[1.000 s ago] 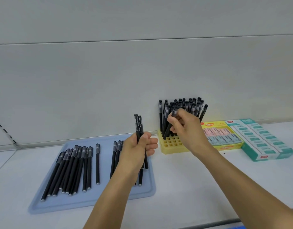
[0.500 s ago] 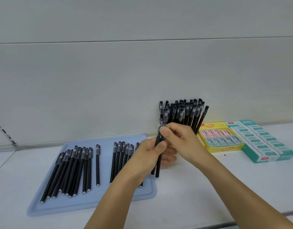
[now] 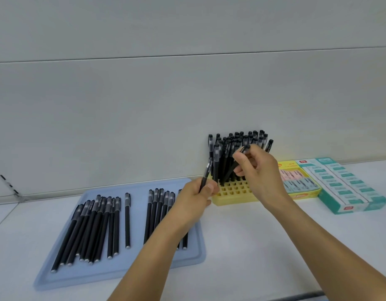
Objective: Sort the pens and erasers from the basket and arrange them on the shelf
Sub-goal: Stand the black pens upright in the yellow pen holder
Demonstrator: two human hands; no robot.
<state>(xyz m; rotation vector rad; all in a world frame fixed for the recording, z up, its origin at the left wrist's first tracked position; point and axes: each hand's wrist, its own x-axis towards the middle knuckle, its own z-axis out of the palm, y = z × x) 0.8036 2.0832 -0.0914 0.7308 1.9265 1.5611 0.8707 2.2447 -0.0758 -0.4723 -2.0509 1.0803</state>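
My right hand (image 3: 258,170) pinches a black pen (image 3: 232,168), slanted with its tip down at the holes of the yellow pen holder (image 3: 233,192). Many black pens (image 3: 237,144) stand upright in the back of that holder. My left hand (image 3: 195,197) grips another black pen (image 3: 206,175) just left of the holder. Several more black pens (image 3: 94,227) lie in rows on the light blue tray (image 3: 113,272) at the left; my left forearm hides part of them.
A yellow box of erasers (image 3: 296,181) sits right of the holder, and a teal box of erasers (image 3: 344,185) lies beside it at the far right. All rest on a white shelf (image 3: 252,246) against a grey back panel.
My right hand took one pen from my left hand and carried it right to the yellow holder. My left hand keeps one pen and stays just left of the holder.
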